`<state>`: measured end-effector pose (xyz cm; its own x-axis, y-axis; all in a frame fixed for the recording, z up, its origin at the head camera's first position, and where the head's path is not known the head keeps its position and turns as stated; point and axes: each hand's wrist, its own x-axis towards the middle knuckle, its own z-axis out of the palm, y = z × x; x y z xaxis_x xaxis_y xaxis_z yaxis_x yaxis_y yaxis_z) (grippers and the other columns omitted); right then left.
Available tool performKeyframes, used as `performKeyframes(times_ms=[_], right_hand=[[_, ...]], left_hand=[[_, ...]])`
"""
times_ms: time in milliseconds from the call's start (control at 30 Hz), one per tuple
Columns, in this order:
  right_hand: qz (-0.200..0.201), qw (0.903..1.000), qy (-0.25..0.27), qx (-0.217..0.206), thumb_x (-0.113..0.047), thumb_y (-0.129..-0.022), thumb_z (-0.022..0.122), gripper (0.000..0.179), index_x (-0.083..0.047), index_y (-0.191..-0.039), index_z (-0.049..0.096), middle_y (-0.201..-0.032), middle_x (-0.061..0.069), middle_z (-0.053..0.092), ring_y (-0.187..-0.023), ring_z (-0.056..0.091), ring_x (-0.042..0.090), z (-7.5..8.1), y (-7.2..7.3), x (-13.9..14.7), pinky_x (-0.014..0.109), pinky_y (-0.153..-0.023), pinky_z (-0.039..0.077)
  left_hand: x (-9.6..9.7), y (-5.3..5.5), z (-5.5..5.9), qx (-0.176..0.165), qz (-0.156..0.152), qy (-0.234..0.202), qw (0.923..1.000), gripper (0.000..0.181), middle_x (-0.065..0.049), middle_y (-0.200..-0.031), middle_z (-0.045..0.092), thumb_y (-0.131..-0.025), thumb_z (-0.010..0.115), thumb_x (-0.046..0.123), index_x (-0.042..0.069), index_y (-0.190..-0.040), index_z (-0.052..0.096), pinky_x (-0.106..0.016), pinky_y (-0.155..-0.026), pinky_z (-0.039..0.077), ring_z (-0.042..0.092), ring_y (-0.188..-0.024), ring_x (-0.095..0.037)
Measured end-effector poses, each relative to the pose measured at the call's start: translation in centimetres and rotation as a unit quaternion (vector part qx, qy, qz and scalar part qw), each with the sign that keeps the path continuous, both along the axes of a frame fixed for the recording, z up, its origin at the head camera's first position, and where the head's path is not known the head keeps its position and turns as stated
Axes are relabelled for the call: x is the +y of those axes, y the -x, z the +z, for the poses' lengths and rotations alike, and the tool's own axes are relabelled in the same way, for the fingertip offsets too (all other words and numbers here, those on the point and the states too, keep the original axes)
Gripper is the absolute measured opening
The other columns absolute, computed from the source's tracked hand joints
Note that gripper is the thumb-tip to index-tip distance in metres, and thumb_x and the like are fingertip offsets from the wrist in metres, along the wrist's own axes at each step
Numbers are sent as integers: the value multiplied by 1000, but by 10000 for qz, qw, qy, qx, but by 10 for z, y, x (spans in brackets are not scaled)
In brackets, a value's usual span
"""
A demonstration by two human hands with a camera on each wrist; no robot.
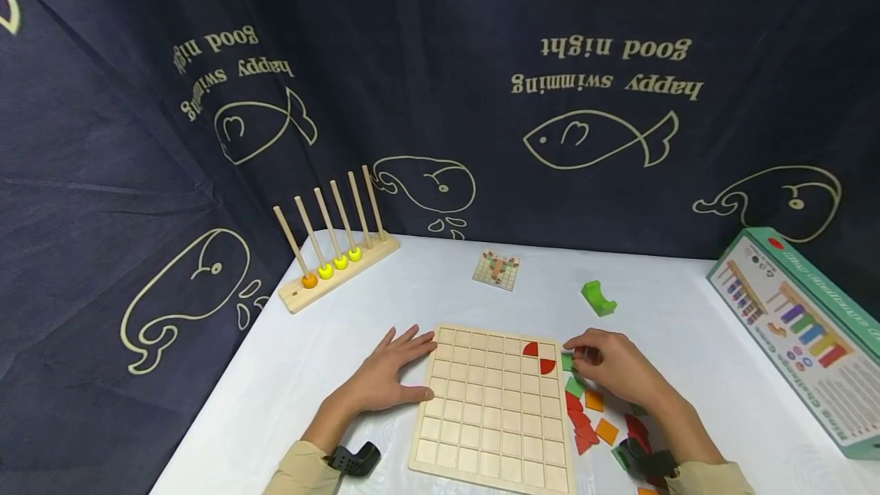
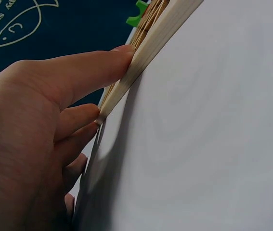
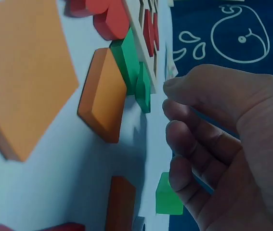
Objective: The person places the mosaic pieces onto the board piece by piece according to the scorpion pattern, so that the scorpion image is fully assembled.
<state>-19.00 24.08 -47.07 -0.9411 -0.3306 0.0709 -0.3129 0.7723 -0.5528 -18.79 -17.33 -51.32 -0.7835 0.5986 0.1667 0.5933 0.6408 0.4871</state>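
A square wooden grid board (image 1: 491, 408) lies before me, with two red quarter-round tiles (image 1: 547, 366) set diagonally in its far right corner. My left hand (image 1: 381, 376) rests at the board's left edge, fingers spread and thumb touching the rim (image 2: 138, 57). By the right edge, my right hand (image 1: 619, 365) hovers with loosely bent fingers and nothing between them. Just beyond its fingertips lie green tiles (image 3: 144, 89), beside an orange square tile (image 3: 105, 96). Red tiles (image 1: 580, 422) are strewn along the board's right side, partly beneath the right forearm.
Behind the board stand a peg rack (image 1: 344, 273) with orange and yellow rings, a small pattern card (image 1: 496, 270) and a green curved block (image 1: 598, 298). A game box (image 1: 797, 342) lies at the right. Dark printed cloth (image 1: 440, 98) hangs behind the table.
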Motion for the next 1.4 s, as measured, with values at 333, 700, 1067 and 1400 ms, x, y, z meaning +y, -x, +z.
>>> performKeyframes(times_ms=[333, 700, 1067, 1400], right_hand=[[-172, 9989, -129, -424, -13, -77, 77, 28, -16, -105, 73, -93, -8, 60, -81, 52, 15, -8, 2, 2, 29, -69, 48], [-112, 9985, -244, -468, -13, -78, 77, 27, -16, -105, 74, -90, -8, 59, -80, 51, 14, -9, 3, 2, 28, -67, 47], [-342, 9982, -220, -431, -14, -78, 75, 28, -12, -106, 73, -92, -5, 60, -79, 51, 15, -7, 4, 2, 29, -66, 47], [-290, 9986, -296, -330, -15, -79, 75, 28, -13, -107, 73, -92, -6, 60, -78, 51, 14, -9, 5, 3, 28, -65, 47]], left_hand=[[0, 1, -2, 29, -47, -75, 10000, 79, 1, -151, 38, -81, 67, 58, 14, -143, 48, -55, -115, 5, 23, -142, -28], [-1, 0, -4, 42, -47, -77, 10000, 79, 1, -150, 38, -81, 66, 59, 14, -143, 48, -54, -115, 5, 23, -142, -28], [-1, 1, -1, 99, -39, -46, 9999, 78, 1, -151, 37, -81, 68, 56, 15, -143, 47, -55, -115, 6, 23, -142, -28], [-1, 2, -2, 16, -92, -77, 9999, 78, 1, -152, 36, -81, 68, 56, 15, -144, 46, -54, -115, 3, 21, -143, -26]])
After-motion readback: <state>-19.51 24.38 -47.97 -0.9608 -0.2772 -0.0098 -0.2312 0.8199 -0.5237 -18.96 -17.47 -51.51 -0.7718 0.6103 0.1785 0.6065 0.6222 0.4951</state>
